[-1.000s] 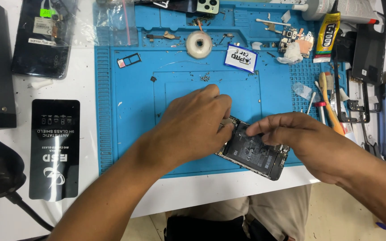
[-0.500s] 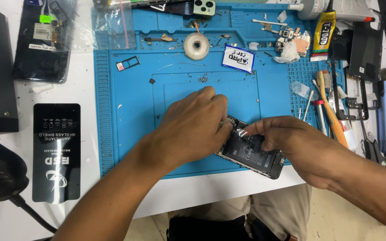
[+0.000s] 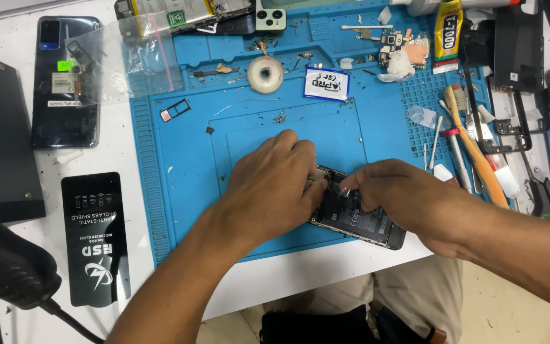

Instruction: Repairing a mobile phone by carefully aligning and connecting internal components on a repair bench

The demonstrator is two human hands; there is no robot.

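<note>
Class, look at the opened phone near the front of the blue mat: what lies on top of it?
Both hands rest on the opened phone: left hand covers its upper end, right hand its middle. The parts beneath them are hidden.

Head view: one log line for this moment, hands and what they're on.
left hand: on opened phone, top end | right hand: fingertips on phone's insides | phone: flat on blue mat, near edge | tool in grip: cannot tell

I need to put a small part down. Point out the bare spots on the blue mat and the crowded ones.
Bare mat lies in the recessed middle of the blue mat, between the SIM tray, the tape roll and the left hand. Another patch is left of that hand. Crowded: the top edge with small parts and the right side by the tools. Both hands, with the right hand, cover the opened phone.
</note>
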